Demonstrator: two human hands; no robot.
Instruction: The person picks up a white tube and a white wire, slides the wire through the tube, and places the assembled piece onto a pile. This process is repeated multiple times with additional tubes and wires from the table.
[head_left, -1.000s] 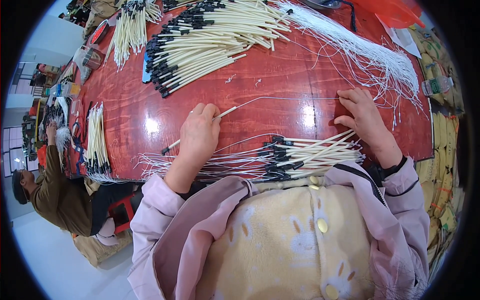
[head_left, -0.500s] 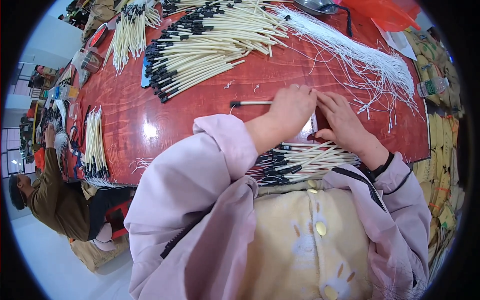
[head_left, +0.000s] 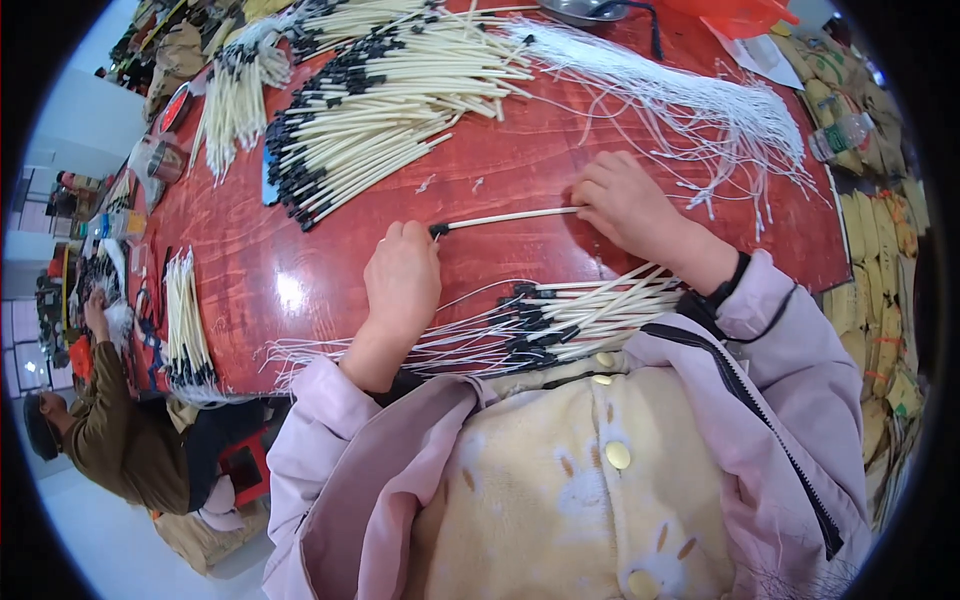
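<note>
A thin pale stick point(head_left: 510, 217) with a black end piece lies crosswise between my hands over the red table. At its plain end, my right hand point(head_left: 630, 205) has its fingers closed on it. My left hand point(head_left: 403, 272) is beside the black end, fingers pinched together; what they hold there is hidden. Just in front of my body is a bunch of similar sticks point(head_left: 600, 312) with black ends, white cords point(head_left: 410, 350) trailing from them to the left. Beyond my hands, a large pile of black-ended sticks point(head_left: 360, 130) covers the table.
Loose white cords point(head_left: 670, 95) spread over the far right of the red table point(head_left: 330, 235). More stick bundles point(head_left: 235, 105) point(head_left: 186, 315) stand at the left. A metal bowl point(head_left: 582, 10) and red plastic bag point(head_left: 735, 14) sit at the back. Another person point(head_left: 125, 430) works at far left.
My left hand has moved leftward, away from my right hand, to the stick's black end. More of the stick now shows between the hands. The whole view has shifted slightly.
</note>
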